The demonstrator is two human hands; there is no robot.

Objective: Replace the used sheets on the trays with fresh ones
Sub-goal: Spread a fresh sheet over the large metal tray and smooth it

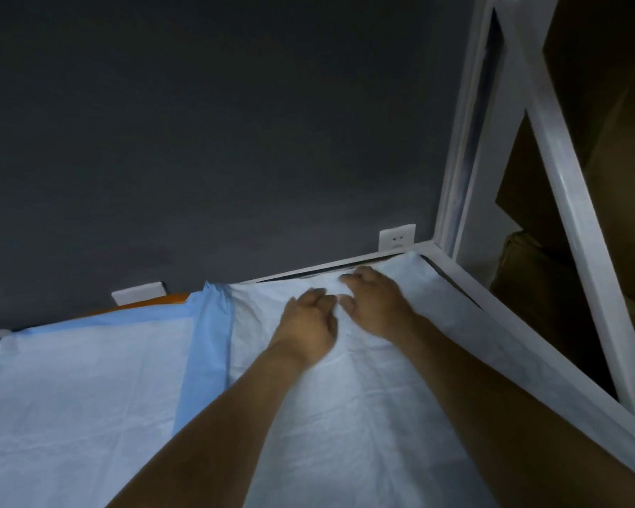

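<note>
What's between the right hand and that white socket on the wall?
In the head view, from the right hand toward the socket: the far edge of the sheet, a thin dark gap, then the white frame rail.

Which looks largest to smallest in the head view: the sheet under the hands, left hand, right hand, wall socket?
1. sheet
2. left hand and right hand: look alike, unranked
3. wall socket: smallest here, but farthest from the camera, so real size unsure

Two hands (308,320) (374,302), at least two pale sheets (88,379) (363,397), two white wall sockets (396,237) (138,292), one white frame (565,159)
</note>
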